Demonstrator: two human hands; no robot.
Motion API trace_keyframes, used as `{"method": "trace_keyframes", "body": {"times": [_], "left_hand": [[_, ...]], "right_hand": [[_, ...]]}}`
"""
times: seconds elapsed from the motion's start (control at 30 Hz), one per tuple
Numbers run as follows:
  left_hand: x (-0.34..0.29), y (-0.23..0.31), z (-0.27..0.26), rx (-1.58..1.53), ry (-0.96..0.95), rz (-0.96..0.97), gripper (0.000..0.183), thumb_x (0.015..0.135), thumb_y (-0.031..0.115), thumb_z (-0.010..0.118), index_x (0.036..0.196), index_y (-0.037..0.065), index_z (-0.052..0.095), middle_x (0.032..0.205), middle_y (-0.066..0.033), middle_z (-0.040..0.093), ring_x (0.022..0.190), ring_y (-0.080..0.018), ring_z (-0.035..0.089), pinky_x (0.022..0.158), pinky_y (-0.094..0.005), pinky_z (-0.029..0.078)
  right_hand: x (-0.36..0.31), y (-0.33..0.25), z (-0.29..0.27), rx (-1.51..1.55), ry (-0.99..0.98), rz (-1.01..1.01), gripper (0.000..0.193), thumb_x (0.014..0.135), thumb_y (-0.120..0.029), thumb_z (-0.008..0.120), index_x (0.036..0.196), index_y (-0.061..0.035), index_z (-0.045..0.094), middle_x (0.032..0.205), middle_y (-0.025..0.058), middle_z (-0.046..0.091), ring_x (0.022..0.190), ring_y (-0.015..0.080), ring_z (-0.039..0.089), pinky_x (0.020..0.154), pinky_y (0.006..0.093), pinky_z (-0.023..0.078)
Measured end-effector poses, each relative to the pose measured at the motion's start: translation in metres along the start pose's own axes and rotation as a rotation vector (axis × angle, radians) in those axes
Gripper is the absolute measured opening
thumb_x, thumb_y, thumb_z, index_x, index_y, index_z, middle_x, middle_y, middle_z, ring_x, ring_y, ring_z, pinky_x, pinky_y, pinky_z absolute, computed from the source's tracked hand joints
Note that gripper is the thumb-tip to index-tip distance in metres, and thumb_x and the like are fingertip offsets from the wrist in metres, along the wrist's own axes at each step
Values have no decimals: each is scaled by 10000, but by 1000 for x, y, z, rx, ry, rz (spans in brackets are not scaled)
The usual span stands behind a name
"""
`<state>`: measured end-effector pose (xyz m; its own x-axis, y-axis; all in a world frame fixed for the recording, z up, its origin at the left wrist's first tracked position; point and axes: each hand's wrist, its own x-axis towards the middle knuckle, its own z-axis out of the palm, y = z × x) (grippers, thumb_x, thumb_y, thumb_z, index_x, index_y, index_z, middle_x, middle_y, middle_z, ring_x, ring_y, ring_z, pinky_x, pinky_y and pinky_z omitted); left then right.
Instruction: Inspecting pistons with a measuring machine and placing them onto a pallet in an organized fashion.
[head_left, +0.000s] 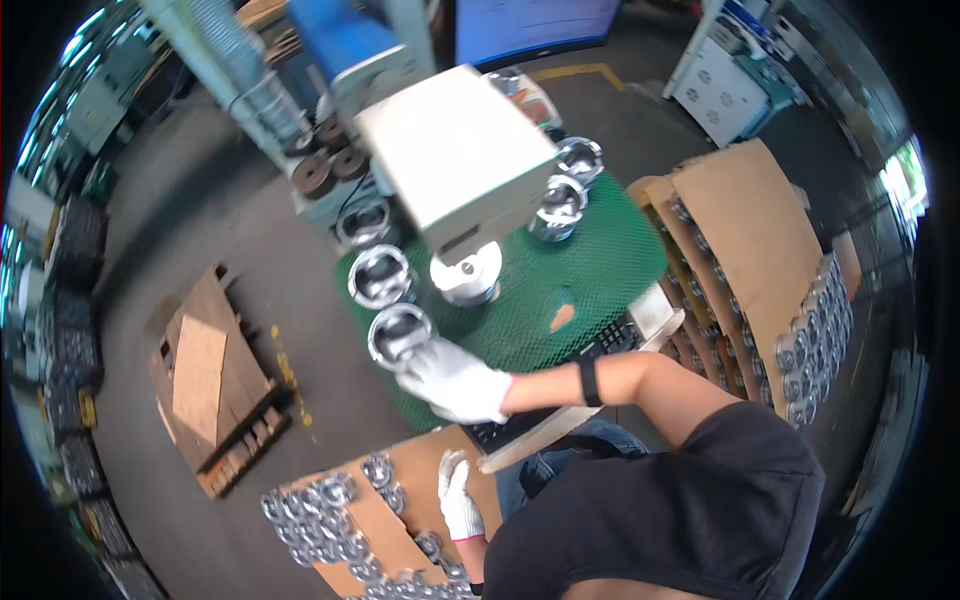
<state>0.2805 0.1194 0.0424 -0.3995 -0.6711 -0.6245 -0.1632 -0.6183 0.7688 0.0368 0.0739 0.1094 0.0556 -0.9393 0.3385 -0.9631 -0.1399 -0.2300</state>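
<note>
Metal cup (394, 330): round, hollow, on the near-left edge of a textured green mat (610, 255). Right hand (455, 382), white fabric glove, at its rim; finger closure cannot be told. Left hand (460, 497), gloved, fingers loosely extended, nothing visible held, near brown cardboard (420, 458). Grey floor (120, 350); wooden pallet (205, 300) at left. Cup shiny, interior dark-streaked.

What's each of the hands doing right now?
Left hand: open, nothing seen in it.
Right hand: at a shiny metal cup; can't tell if it's gripping.
</note>
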Motion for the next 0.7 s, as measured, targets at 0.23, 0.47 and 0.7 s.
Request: {"method": "trace_keyframes", "body": {"times": [0.23,0.47,0.7], "left_hand": [[25,28,51,106,-219,-4,349,918,163,621,1211,-27,636,1291,-106,601,1211,-190,520,1071,-324,358],[40,28,64,139,-323,7,447,928,160,642,1333,-2,546,1220,-65,651,1177,-156,546,1065,-302,350],[-12,-15,-45,101,-37,46,341,944,193,624,1245,33,637,1300,-69,609,1198,-155,541,968,-293,431]], "right_hand": [[-131,163,-75,-18,-429,461,293,772,-328,602,884,-78,707,747,185,670,723,345,678,696,450,550],[-110,281,-72,-395,-467,643,322,757,-357,677,978,-125,717,857,139,698,830,356,677,816,439,529],[-124,184,-85,3,-315,888,407,692,-329,706,1035,-111,718,1013,165,707,943,346,675,860,409,533]]}}
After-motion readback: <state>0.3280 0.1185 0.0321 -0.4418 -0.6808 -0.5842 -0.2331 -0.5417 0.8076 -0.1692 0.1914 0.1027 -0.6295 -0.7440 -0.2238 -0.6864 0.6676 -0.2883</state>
